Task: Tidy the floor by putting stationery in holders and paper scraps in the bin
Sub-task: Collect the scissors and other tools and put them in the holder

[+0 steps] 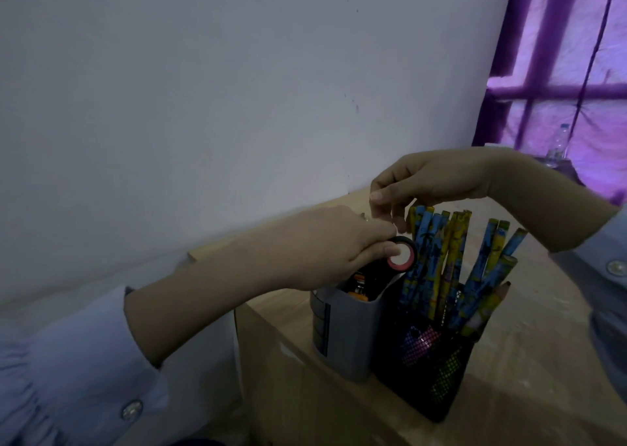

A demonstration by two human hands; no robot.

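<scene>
My left hand (334,245) pinches a small black roll of tape (403,255) with a red-and-white core, held just above the open top of a grey plastic holder (349,337). Pens stand inside that holder. Right beside it stands a black mesh holder (424,367) filled with several blue-and-yellow patterned pencils (441,262). My right hand (417,184) hovers above the pencil tops with its fingers curled downward; its fingertips are close to the tape and the nearest pencil, and whether they hold anything is unclear.
Both holders stand on a light wooden surface (529,337) against a pale wall (203,106). A plastic bottle (558,147) stands at the back right before a purple-lit window. The wooden front edge drops off at the lower left.
</scene>
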